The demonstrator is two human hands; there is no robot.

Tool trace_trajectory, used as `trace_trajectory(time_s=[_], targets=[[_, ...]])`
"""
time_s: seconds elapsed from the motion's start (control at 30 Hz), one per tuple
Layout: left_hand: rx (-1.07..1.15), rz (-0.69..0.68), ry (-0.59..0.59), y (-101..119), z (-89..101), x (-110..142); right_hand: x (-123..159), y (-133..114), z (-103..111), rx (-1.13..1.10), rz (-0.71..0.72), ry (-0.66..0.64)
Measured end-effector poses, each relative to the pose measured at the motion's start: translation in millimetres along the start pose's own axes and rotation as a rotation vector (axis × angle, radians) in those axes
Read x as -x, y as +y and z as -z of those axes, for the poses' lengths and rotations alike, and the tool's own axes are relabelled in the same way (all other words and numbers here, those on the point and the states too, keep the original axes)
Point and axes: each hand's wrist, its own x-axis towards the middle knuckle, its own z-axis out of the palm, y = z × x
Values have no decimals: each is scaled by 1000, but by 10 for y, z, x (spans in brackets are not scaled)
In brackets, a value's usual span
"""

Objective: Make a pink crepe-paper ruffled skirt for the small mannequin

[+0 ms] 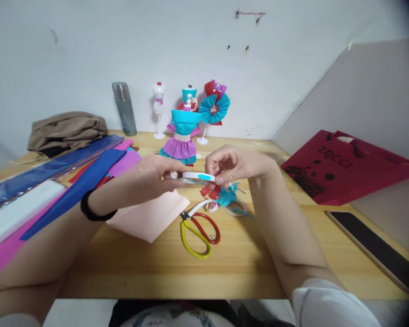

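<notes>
My left hand (167, 175) grips a narrow roll of tape (192, 175), its white edge turned toward me. A bit of turquoise paper sticks to the roll's outer face. At its right end, my right hand (229, 167) pinches with thumb and forefinger; whether the roll or its loose tape end is between them is hard to see. Below lie scissors (199, 231) with one yellow and one red handle loop, their blades partly over a pale pink sheet (153, 218). Turquoise paper scraps (226, 196) and a clear tape ring (236, 209) rest just beyond the scissors.
Small dress forms in crepe paper, one in a turquoise and purple dress (184, 136), stand at the back near a grey flask (125, 109). Blue paper (78, 193) and a white case (27, 211) lie left. A red bag (347, 168) and a phone (371, 247) are right.
</notes>
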Motion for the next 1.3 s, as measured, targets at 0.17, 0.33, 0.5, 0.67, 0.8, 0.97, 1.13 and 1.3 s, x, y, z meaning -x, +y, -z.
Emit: trace_trajectory(time_s=[0.17,0.33,0.5,0.67,0.8,0.97,1.13,1.3], targets=[[356,108,-180,-28,100,-33,-24,-8,-23,-44,74,114],[416,108,-207,-53,206,33,-79,17,-41,-61,157,149],[371,86,-178,-66,245,58,-60,7,-62,-113,237,109],[351,16,-90,-82,358,82,-11,-115,-103,140,112,320],[417,58,-44,-102,482,178,-126,-62,-130,550,-161,292],[577,48,-19,-126,517,229,-485,271,-271,823,-367,-183],[704,44,-46,-135,447,152,-649,413,-361,934,-498,-301],[781,45,-46,-222,386,97,-542,346,-225,1055,-653,-170]])
